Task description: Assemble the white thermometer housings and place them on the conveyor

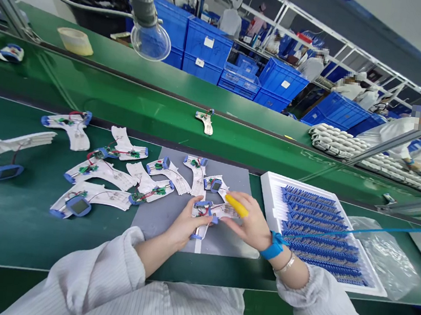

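Observation:
My left hand and my right hand meet over a grey mat, both closed on one white half-shell with a green circuit board and blue parts. The right index finger wears a yellow finger cot, and a blue wrist strap with a blue cord circles that wrist. Several more white half-shells with boards and wires lie spread on the mat and the green bench to the left. Some have blue-framed displays.
A white tray of blue parts in rows sits right of my hands, a clear plastic bag beyond it. One shell lies on the green conveyor. A tape roll, a fume hose with clear hood, blue crates and seated workers stand behind.

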The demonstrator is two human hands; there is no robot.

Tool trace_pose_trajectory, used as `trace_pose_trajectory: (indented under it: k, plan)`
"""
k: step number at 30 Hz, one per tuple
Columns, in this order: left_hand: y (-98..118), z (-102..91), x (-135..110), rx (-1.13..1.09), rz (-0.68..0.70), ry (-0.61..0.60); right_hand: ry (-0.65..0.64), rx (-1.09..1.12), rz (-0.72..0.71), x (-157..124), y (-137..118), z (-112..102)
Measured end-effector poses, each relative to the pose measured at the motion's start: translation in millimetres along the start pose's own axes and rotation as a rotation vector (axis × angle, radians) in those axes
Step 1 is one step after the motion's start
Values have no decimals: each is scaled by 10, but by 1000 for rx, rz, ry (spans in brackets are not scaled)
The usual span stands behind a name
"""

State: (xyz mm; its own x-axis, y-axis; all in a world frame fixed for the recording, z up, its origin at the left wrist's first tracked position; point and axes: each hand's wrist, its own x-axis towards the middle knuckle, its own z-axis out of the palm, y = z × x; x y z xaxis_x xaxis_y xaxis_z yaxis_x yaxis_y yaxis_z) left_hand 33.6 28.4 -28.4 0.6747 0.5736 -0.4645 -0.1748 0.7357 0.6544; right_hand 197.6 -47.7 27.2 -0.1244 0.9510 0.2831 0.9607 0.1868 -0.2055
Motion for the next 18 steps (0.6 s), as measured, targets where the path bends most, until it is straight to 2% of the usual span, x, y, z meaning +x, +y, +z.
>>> trace_pose_trajectory:
  k: [3, 8, 11, 12, 14, 16, 18]
  plan:
    - [14, 5, -12, 31, 17, 9, 22, 76, 145, 10, 69, -91]
    - [34, 4, -28, 60, 45, 1, -268, 273, 354, 28, 115, -129]
    - [38, 4, -18, 40, 33, -19, -331, 463, 356, 123, 251, -129]
    - [40, 4, -14, 28, 26, -23, -304, 510, 384, 180, 346, -125]
    - [49, 2, -8, 3, 7, -32, -190, 530, 542, 332, 617, -107]
    - [58, -4, -6, -9, -19, -46, -41, 464, 751, 523, 958, -82]
    - [63, -8, -8, -10, -41, -62, 52, 385, 873, 721, 1302, -56]
